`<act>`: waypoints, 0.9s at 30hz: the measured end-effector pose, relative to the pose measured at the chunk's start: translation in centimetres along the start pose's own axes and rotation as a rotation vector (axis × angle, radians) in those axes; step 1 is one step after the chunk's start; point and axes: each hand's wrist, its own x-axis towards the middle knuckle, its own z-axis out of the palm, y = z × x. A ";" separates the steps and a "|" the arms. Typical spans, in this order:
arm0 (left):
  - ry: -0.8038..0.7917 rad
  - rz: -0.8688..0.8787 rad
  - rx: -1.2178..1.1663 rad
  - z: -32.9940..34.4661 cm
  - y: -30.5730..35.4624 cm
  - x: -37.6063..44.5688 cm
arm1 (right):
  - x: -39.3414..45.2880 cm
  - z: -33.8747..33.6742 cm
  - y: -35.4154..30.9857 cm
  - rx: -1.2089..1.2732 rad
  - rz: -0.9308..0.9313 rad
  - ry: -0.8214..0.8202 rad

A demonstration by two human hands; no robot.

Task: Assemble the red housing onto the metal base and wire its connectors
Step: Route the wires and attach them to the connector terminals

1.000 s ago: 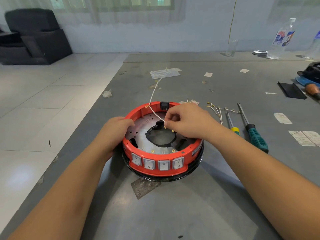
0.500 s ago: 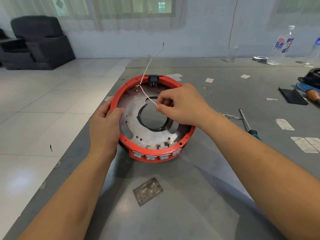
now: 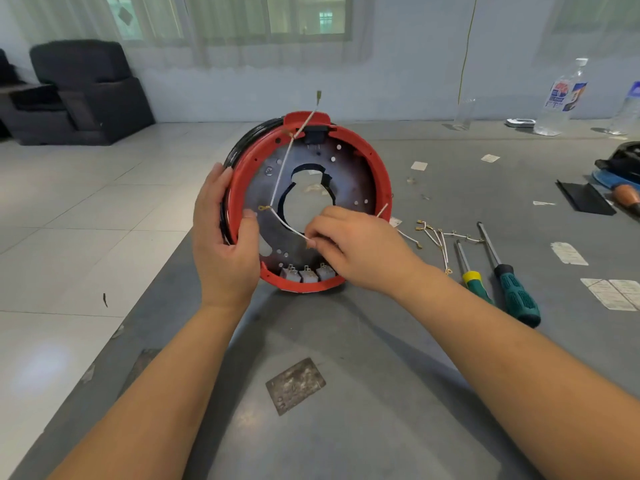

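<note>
Since the round red plastic housing (image 3: 360,157) already sits on the perforated metal base plate (image 3: 349,188), I'm mid-wiring: left hand (image 3: 223,244) grips the rim, right hand (image 3: 349,244) pinches a thin white wire (image 3: 284,221), spare leads (image 3: 434,237) wait on the worktop (image 3: 346,427).

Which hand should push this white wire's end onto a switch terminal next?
The right hand, probably: it already pinches the white wire just above the switches. The left hand has its grip on the red housing, propping it on edge.
</note>
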 end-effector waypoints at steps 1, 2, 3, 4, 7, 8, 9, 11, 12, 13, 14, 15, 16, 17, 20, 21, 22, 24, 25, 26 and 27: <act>-0.003 0.004 0.014 -0.2 -0.2 -0.2 | 0.0 0.3 0.1 0.000 0.015 -0.025; -0.004 0.006 0.033 -0.4 -0.3 -0.4 | 0.0 0.4 0.1 0.006 0.024 -0.041; -0.008 0.001 0.047 -0.6 -0.4 -0.6 | 0.0 0.5 0.2 0.023 0.028 -0.053; -0.023 -0.010 0.051 -0.8 -0.4 -0.8 | 0.2 0.5 0.2 0.046 0.032 -0.063; -0.122 -0.046 -0.006 -0.9 -0.2 -1.3 | 0.7 0.3 0.4 0.087 0.044 -0.117; -0.163 -0.052 -0.026 -1.0 -0.2 -1.4 | 0.8 0.1 0.4 0.098 0.052 -0.141; -0.202 -0.050 -0.026 -1.1 -0.2 -1.6 | 0.9 0.0 0.3 0.114 0.059 -0.163; -0.267 -0.046 0.015 -1.5 -0.3 -1.9 | 1.1 0.0 0.2 0.133 0.056 -0.194; -0.282 -0.056 0.018 -1.6 -0.3 -2.0 | 1.1 0.0 0.1 0.132 0.053 -0.205; -0.286 -0.066 0.002 -1.7 -0.3 -2.0 | 1.2 0.0 0.0 0.133 0.053 -0.215; -0.282 -0.074 -0.025 -1.8 -0.3 -2.1 | 1.3 0.0 -0.1 0.137 0.052 -0.224; -0.278 -0.084 -0.055 -1.8 -0.4 -2.1 | 1.5 0.0 -0.2 0.136 0.047 -0.236; -0.276 -0.102 -0.083 -1.7 -0.4 -2.1 | 1.7 0.0 -0.3 0.121 0.041 -0.251; -0.277 -0.125 -0.106 -1.7 -0.4 -2.1 | 2.0 0.0 -0.4 0.097 0.036 -0.268; -0.278 -0.167 -0.125 -1.8 -0.4 -2.0 | 2.4 0.4 -0.6 -0.001 0.025 -0.298; -0.279 -0.170 -0.116 -1.8 -0.4 -2.0 | 2.4 0.5 -0.6 -0.025 0.018 -0.300; -0.279 -0.174 -0.109 -1.9 -0.6 -2.1 | 2.4 0.6 -0.5 -0.031 0.013 -0.299; -0.279 -0.190 -0.129 -2.0 -0.8 -2.3 | 2.3 0.7 -0.3 -0.016 0.016 -0.292; -0.288 -0.200 -0.147 -2.1 -1.0 -2.5 | 2.2 0.6 -0.3 -0.009 0.020 -0.286; -0.307 -0.210 -0.160 -2.2 -1.1 -2.7 | 2.1 0.6 -0.2 -0.006 0.022 -0.276; -0.334 -0.217 -0.171 -2.2 -1.2 -2.8 | 2.1 0.6 -0.1 -0.010 0.022 -0.262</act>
